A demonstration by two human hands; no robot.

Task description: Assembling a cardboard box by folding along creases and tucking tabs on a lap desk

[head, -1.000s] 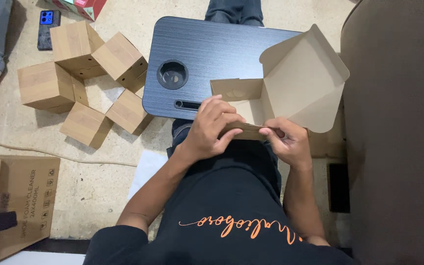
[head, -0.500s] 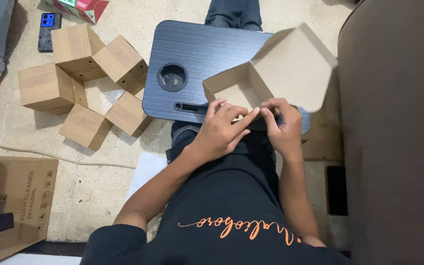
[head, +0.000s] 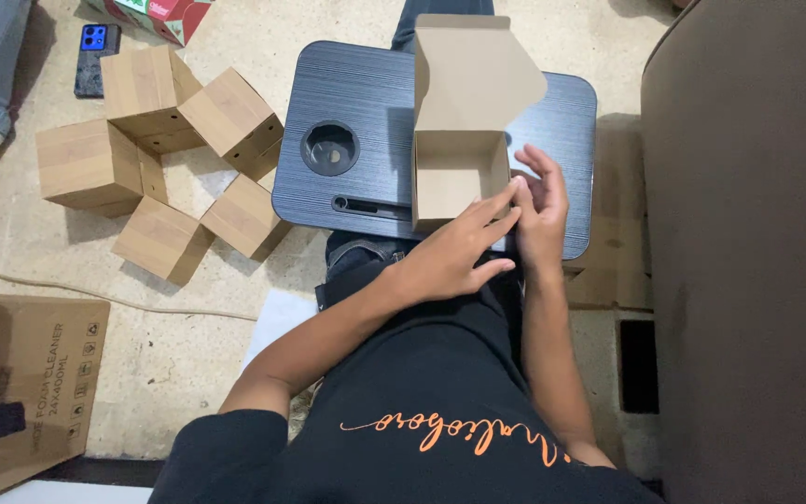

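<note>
Cardboard box [head: 459, 168] sits open on the dark tabletop [head: 366, 112], lid flap upright at the far side, long axis running away from the person. Left hand [head: 454, 257] fingers spread against its near-right corner; right hand [head: 541, 210] flat on the right wall, nearer.

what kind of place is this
Probably a home floor used for box packing: a dark lap tray on the person's legs, a brown sofa beside them, and folded brown cardboard boxes piled on the beige floor.
</note>
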